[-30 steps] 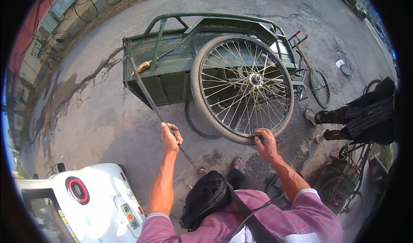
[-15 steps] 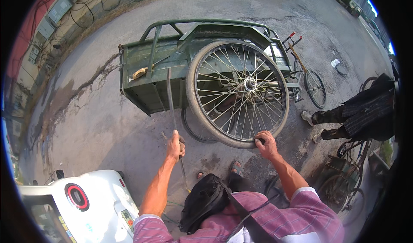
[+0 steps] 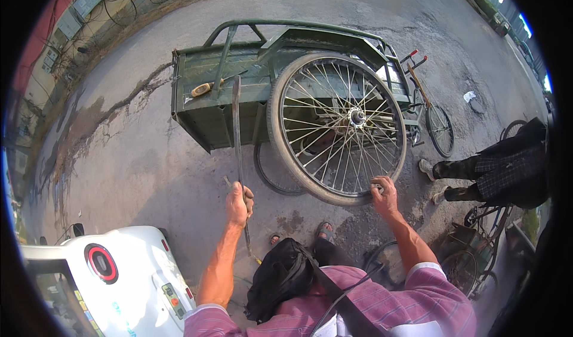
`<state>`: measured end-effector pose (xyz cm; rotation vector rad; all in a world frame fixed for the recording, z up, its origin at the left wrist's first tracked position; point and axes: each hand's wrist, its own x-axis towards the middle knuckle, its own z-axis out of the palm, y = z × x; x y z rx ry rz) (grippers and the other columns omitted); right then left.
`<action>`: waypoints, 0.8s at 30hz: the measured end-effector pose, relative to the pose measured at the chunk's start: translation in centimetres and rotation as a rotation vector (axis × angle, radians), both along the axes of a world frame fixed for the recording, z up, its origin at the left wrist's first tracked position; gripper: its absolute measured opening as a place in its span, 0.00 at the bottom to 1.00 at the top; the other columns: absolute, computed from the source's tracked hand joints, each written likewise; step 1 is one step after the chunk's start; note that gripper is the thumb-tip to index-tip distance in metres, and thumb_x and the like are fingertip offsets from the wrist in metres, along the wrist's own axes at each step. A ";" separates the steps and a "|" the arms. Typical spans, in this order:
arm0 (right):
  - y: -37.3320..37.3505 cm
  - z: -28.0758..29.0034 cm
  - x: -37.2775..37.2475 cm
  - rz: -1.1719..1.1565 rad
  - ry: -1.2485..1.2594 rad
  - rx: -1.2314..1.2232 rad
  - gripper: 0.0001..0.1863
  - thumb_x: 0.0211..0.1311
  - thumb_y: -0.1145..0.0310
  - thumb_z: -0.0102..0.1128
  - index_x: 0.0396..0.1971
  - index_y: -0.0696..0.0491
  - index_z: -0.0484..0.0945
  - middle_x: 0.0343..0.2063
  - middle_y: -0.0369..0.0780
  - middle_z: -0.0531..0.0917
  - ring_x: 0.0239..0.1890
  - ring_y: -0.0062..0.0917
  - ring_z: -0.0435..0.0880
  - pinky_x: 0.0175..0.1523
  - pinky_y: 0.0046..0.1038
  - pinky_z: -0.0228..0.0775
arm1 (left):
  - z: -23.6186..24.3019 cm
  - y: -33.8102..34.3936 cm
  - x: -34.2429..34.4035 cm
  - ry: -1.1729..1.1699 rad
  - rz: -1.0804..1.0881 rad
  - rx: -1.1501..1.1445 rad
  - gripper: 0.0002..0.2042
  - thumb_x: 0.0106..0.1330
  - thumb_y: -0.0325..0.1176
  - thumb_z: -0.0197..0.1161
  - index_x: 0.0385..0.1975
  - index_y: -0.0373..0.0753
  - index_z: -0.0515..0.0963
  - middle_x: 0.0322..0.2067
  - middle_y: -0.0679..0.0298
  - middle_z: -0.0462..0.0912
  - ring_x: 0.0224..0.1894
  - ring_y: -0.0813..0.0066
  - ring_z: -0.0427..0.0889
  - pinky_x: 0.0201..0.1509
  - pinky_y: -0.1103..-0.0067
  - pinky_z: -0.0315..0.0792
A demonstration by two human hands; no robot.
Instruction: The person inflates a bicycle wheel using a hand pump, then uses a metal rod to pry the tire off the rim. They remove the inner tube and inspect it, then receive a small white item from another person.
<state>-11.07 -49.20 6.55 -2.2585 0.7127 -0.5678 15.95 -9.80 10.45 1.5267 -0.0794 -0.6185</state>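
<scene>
L hand (image 3: pixel 239 201) is fisted tight round a long dark metal bar (image 3: pixel 237 128), gripping it low on the shaft; bar runs up toward 12 o'clock, top end over the green cart (image 3: pixel 206 107), short tail poking down past the fist toward 6. R hand (image 3: pixel 385 195) is closed over the rim of the big spoked wheel (image 3: pixel 337 128) at approx 5 o'clock on the wheel, fingers curled onto the tyre. Wheel stands upright vs the cart's side, w/ a loose black tyre (image 3: pixel 268 179) on the ground behind it at its 7. White vehicle (image 3: pixel 113 271) at 7 o'clock of view. Small bicycle (image 3: pixel 433 113) at 2, another person's legs (image 3: pixel 471 179) at 3. Black bag (image 3: pixel 280 274) hangs at the chest.
</scene>
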 end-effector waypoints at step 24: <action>2.3 1.9 -0.5 0.078 -0.045 -0.030 0.08 0.58 0.76 0.65 0.39 0.55 0.85 0.44 0.44 0.86 0.52 0.41 0.83 0.60 0.39 0.74 | 2.9 -1.6 4.0 0.200 0.307 -0.268 0.33 0.78 0.70 0.40 0.31 0.41 0.68 0.12 0.70 0.59 0.10 0.80 0.56 0.15 0.77 0.56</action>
